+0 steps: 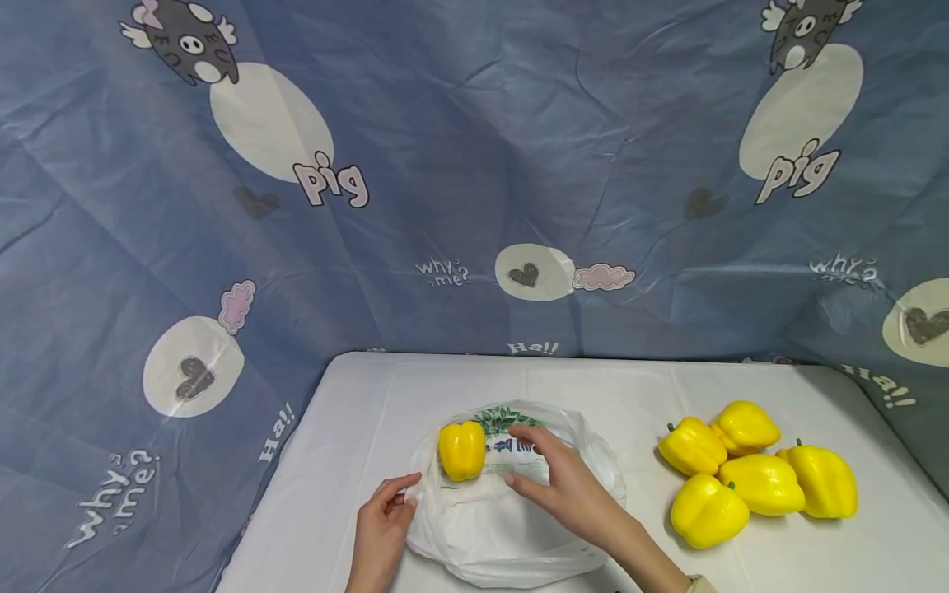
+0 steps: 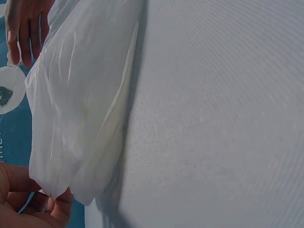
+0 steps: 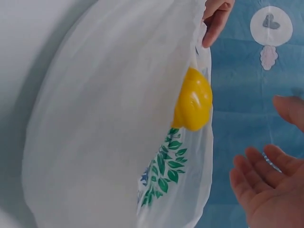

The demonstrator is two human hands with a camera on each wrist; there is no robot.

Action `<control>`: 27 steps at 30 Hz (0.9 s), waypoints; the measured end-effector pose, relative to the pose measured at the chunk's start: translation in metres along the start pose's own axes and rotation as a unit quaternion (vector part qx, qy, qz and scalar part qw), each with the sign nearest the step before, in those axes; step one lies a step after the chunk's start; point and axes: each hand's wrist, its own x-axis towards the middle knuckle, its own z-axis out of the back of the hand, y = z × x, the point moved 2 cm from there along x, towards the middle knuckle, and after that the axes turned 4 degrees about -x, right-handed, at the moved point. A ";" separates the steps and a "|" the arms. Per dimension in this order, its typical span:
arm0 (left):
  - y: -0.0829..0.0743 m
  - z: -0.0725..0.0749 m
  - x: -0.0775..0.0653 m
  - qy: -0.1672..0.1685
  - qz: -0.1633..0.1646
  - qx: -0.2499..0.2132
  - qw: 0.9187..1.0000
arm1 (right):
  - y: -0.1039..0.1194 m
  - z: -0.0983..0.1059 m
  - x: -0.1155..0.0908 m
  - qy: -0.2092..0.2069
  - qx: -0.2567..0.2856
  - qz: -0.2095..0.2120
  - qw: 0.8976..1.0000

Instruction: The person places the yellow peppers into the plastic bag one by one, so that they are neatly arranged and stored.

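A white plastic bag with green leaf print lies spread on the table with its mouth open. One yellow bell pepper sits inside it at the left, also visible past the bag's edge in the right wrist view. My left hand pinches the bag's left rim between thumb and fingers, and the left wrist view shows those fingers at the plastic. Over the bag's middle, to the right of the pepper, hovers my right hand, fingers and thumb spread apart with nothing between them.
Several yellow bell peppers lie grouped on the right of the white table. Behind the table's far edge hangs a blue printed cloth, which also covers the left side.
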 end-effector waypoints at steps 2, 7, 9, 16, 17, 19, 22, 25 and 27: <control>0.001 0.001 0.000 0.002 -0.004 -0.001 1.000 | 0.000 0.001 -0.003 -0.003 0.000 -0.006 1.000; 0.002 0.000 0.001 0.003 0.000 -0.002 1.000 | -0.001 0.002 -0.009 -0.008 0.005 -0.022 1.000; 0.002 0.000 0.001 0.003 0.002 -0.002 1.000 | -0.001 0.003 -0.012 -0.008 0.008 -0.028 1.000; 0.003 0.000 0.001 0.004 0.003 -0.003 1.000 | -0.004 0.006 -0.022 -0.016 0.006 -0.037 0.999; 0.003 0.000 0.001 0.004 0.003 -0.004 1.000 | -0.004 0.006 -0.023 -0.018 0.006 -0.038 0.999; 0.003 0.000 0.000 0.004 0.003 -0.008 1.000 | -0.005 0.007 -0.026 -0.023 0.005 -0.041 0.999; 0.003 0.001 0.001 0.004 0.001 -0.007 1.000 | -0.005 0.010 -0.031 -0.033 0.004 -0.049 0.998; 0.004 0.001 0.001 0.003 0.001 -0.002 1.000 | -0.007 0.012 -0.035 -0.038 0.004 -0.066 0.997; 0.004 0.001 0.001 0.002 0.003 0.000 1.000 | -0.008 0.013 -0.038 -0.040 0.006 -0.079 0.996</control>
